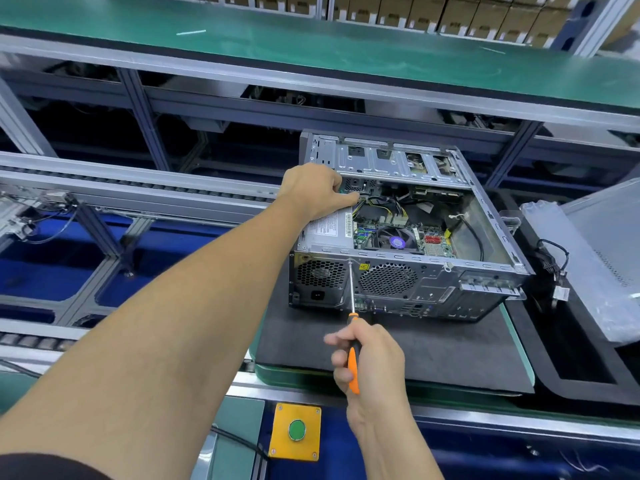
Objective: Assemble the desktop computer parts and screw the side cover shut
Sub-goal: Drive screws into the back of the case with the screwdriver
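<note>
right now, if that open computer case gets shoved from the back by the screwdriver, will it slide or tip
The computer case probably stays put: it lies on its broad side on a dark foam mat, which looks grippy. The left hand braces its top edge. It looks heavy, with a power supply and board inside, so the screwdriver likely won't tip it.

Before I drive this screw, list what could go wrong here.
1. The screwdriver has a long thin shaft, its tip at the rear top edge of the computer case; if it slips, it may jab the fan grille just beside it.
2. The left hand reaches into the open case by the cables; a jolt could pinch fingers or snag wires.
3. The right hand has its grip far from the tip, so the tip may wobble.
</note>
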`<state>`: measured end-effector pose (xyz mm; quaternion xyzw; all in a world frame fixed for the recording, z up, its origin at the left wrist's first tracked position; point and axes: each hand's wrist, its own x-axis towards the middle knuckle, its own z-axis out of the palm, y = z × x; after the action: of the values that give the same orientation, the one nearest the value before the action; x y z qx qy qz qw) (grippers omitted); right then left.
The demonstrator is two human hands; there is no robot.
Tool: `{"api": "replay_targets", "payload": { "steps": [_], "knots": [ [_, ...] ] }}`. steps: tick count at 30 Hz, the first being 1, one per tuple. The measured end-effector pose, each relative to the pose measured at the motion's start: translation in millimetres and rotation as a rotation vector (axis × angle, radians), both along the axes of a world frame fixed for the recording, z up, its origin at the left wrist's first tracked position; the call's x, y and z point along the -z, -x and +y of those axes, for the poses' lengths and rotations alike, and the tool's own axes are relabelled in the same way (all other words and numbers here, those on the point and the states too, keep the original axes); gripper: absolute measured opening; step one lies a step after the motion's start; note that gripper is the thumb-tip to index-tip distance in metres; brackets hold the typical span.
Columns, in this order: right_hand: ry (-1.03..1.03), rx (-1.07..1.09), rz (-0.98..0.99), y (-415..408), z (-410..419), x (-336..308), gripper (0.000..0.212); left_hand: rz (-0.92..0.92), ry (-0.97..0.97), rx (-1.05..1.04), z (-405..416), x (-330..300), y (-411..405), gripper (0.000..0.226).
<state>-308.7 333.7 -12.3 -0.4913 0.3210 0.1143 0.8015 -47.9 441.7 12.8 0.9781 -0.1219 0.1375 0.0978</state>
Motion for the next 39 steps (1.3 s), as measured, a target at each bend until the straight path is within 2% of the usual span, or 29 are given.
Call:
{"api": "replay_targets", "payload": {
  "steps": [3, 7, 9, 12, 16, 18, 22, 26, 31, 35, 39],
  "knots": [
    [0.016, -0.058, 0.027, 2.2, -1.4, 1.0, 0.002, -0.001, 0.005, -0.001, 1.6, 0.5, -1.4, 0.060],
    [0.004, -0.064, 0.039, -0.4, -1.5, 5.2, 0.014, -0.006, 0.003, -0.002, 1.1, 1.0, -1.9, 0.061],
    [0.004, -0.022, 0.016, -0.3, 1.7, 8.5, 0.008, -0.008, 0.005, -0.002, 1.4, 0.9, -1.5, 0.061],
    [0.112, 0.051, -0.030, 3.5, 2.5, 12.5, 0.020, -0.008, 0.008, 0.005, 2.5, 0.2, -1.0, 0.061],
    [0.259, 0.045, -0.067, 5.6, -0.6, 7.6, 0.018, -0.015, 0.005, 0.007, 2.0, 0.8, -1.2, 0.061],
    [0.223, 0.009, -0.039, 5.6, -1.7, 5.1, 0.015, -0.017, 0.001, 0.008, 1.8, 0.4, -1.1, 0.061],
    [0.172, -0.091, 0.004, 2.7, -1.0, 5.1, 0.023, -0.017, -0.005, 0.004, 1.6, -0.2, -0.7, 0.061],
    [0.176, -0.018, -0.026, 2.6, 6.0, 9.7, 0.005, -0.017, -0.010, 0.005, 1.2, -0.5, 0.1, 0.061],
    [0.330, 0.004, -0.119, 7.1, 7.6, 9.3, 0.014, -0.007, -0.004, 0.009, 1.1, 0.1, -0.3, 0.061],
    [0.213, -0.069, -0.058, 6.1, 1.2, 6.2, 0.016, 0.000, 0.008, 0.009, 1.6, 0.7, -1.5, 0.060],
    [0.221, -0.115, -0.040, 3.5, -2.7, 2.2, 0.018, -0.007, 0.012, 0.021, 1.5, 2.0, -1.9, 0.062]
  ]
}}
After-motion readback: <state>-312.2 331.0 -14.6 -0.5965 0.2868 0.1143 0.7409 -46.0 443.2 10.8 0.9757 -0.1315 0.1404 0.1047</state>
